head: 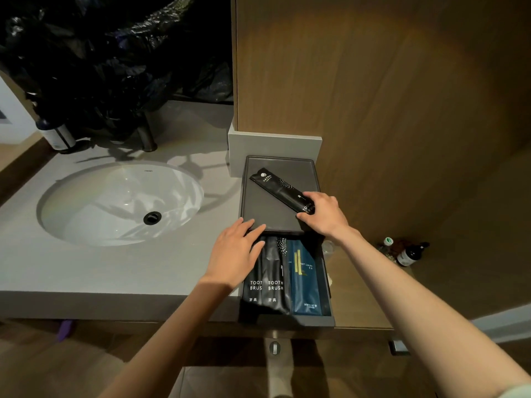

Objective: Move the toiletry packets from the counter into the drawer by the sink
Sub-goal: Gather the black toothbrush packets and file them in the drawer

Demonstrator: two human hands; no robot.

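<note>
Drawer (287, 321): black packets (273, 282), blue packet (306, 282). Tray (267, 208): toothbrush packet (278, 188) pinched by right hand (324, 214); left hand (232, 254) flat, perhaps touching.

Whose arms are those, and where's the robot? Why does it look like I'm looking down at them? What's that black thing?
There's no robot here. A person wears a camera on their head, so the picture looks down at their own two arms. The right hand pinches one end of a black toothbrush packet, which lies on a dark tray. The left hand lies flat, fingers straight, at the tray's near edge. Below the tray, an open drawer holds two more black packets and a blue packet. The white sink sits to the left, set into the grey counter.
</note>
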